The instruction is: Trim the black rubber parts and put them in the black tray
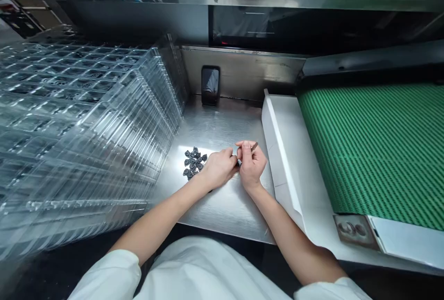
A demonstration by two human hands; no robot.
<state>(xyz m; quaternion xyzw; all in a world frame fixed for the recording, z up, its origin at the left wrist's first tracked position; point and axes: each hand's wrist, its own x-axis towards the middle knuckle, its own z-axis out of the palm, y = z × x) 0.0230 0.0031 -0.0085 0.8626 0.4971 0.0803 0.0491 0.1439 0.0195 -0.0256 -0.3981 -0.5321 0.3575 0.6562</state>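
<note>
Above the steel work surface [222, 129], my two hands meet, their fingertips close together. My left hand [220, 168] is closed in a pinch around a small black part [237, 163], mostly hidden by the fingers. In my closed right hand [252, 166] is a thin, dark brownish tool [255, 146]; one end sticks out past the fingers, and its exact kind cannot be made out. Left of my left hand lies a loose pile of several small black moulded parts [192, 163], each with a round feature. My left wrist partly covers the pile's right side.
Tall stacks of clear plastic trays [104, 119] rise on the left, with dark parts in the top compartments. A black phone-like device [210, 85] leans against the back wall. On the right, a white raised edge [282, 156] borders a green conveyor belt [374, 147].
</note>
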